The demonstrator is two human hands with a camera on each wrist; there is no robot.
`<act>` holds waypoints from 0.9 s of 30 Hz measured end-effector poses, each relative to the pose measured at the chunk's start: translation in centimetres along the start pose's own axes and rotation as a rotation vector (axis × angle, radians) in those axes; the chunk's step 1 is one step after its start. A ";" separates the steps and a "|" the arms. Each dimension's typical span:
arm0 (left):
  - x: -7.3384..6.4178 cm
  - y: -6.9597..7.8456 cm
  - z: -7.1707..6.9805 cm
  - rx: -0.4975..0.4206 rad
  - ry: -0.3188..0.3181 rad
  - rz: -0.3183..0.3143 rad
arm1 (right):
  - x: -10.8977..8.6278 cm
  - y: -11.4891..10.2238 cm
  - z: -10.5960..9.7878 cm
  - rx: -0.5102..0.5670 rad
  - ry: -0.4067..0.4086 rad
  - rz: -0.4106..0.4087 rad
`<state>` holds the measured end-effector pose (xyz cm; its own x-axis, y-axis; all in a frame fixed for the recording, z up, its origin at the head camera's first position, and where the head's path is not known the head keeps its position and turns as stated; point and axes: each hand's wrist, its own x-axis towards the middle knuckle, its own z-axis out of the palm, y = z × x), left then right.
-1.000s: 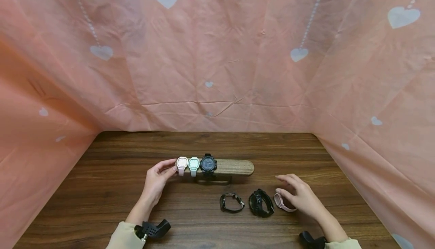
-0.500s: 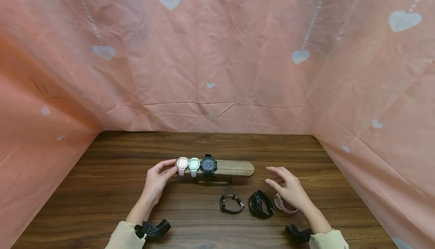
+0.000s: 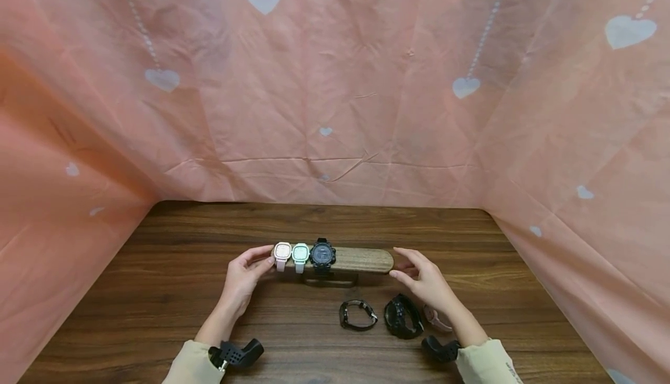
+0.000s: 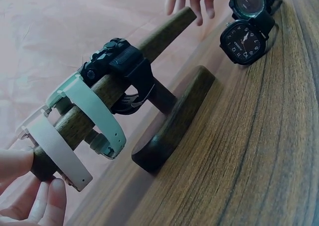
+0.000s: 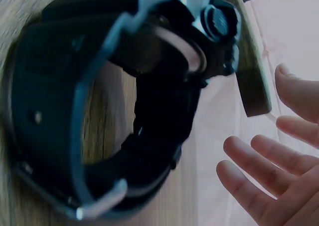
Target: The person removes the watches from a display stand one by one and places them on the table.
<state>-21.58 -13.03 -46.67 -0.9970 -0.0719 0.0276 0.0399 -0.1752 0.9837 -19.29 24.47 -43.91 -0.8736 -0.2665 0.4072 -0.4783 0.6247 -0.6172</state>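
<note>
A wooden watch stand (image 3: 361, 260) carries a pink watch (image 3: 282, 251), a mint-green watch (image 3: 300, 253) and a chunky black watch (image 3: 322, 253) side by side on the left half of its bar. My left hand (image 3: 243, 279) holds the bar's left end, thumb on one side and fingers underneath, as the left wrist view shows. At the other end is my right hand (image 3: 426, 282), fingers spread and slightly bent around the bare tip. A gap shows between those fingers (image 5: 259, 168) and the bar in the right wrist view.
In front of the stand, a slim black watch (image 3: 358, 315) and a bulky black watch (image 3: 403, 316) lie on the wooden table (image 3: 209, 227). Another pink watch (image 3: 437, 319) is partly hidden under my right forearm. A pink curtain (image 3: 324, 81) surrounds the table's back and sides.
My right hand has moved left and away from the loose pink watch, up to the stand's right end. My left hand has kept its hold on the left end.
</note>
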 end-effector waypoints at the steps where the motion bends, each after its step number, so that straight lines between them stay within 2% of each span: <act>1: 0.0 0.0 0.0 0.000 0.000 0.001 | 0.1 0.0 0.1 0.002 -0.002 0.001; 17: 0.0 -0.2 0.1 -0.001 0.001 0.003 | 1.3 0.0 1.5 0.039 0.005 -0.045; 21: 0.1 -0.1 -0.1 0.029 -0.003 0.018 | 1.4 -0.1 1.6 0.039 0.001 -0.045; 27: 0.1 0.1 -1.0 0.123 0.002 0.034 | 1.5 -0.2 1.6 0.026 -0.005 -0.059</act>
<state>-21.63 -14.02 -46.77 -0.9951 -0.0774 0.0613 0.0654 -0.0508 0.9966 -20.61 22.79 -44.29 -0.8440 -0.3063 0.4403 -0.5314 0.5883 -0.6095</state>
